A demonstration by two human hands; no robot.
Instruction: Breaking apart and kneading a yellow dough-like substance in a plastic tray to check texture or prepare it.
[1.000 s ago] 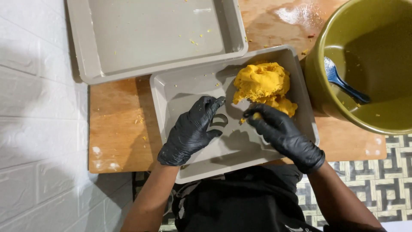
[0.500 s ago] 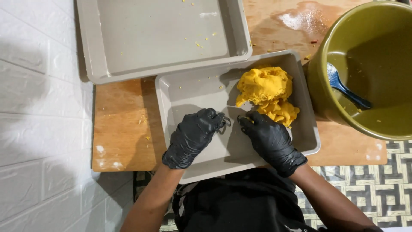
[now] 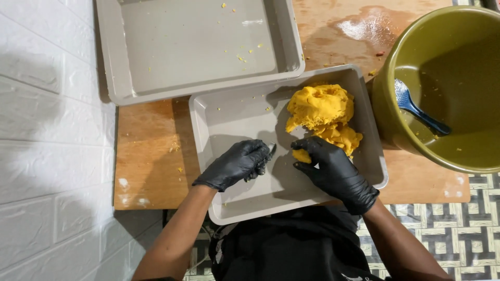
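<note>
Now, left to right.
Wall [image 3: 47, 130]: white brick, far left, just beside table edge.
Table [image 3: 151, 156]: wood, crumbs scattered, wet patch at top right.
Far tray [image 3: 109, 62]: grey, only yellow crumbs inside, near corner overlapping near tray's rim.
Near tray [image 3: 234, 117]: grey, sticking out past table's front edge, both hands inside.
Left hand [image 3: 237, 164]: black glove, fingers curled into a loose fist on tray floor, well apart from dough; small dark thing poking out at fingertips, cannot tell whether gripped or just glove.
Bit [image 3: 301, 155]: small yellow piece, touching lump's lower edge.
Right hand [image 3: 333, 171]: black glove, thumb and fingertips pinched together on bit.
Dough [image 3: 320, 106]: yellow lump, right rear corner of near tray, ragged lower side.
Bowl [image 3: 385, 93]: big, olive, right of near tray, touching it.
Spoon [image 3: 416, 109]: blue, lying inside bowl.
Step, judged: pinching a portion off lump, not yet pulled free.
Next move calls for: a clean pull toward tray's bare middle, pinch kept tight so bit tears off whole; left fingers opened to take or shape it.
</note>
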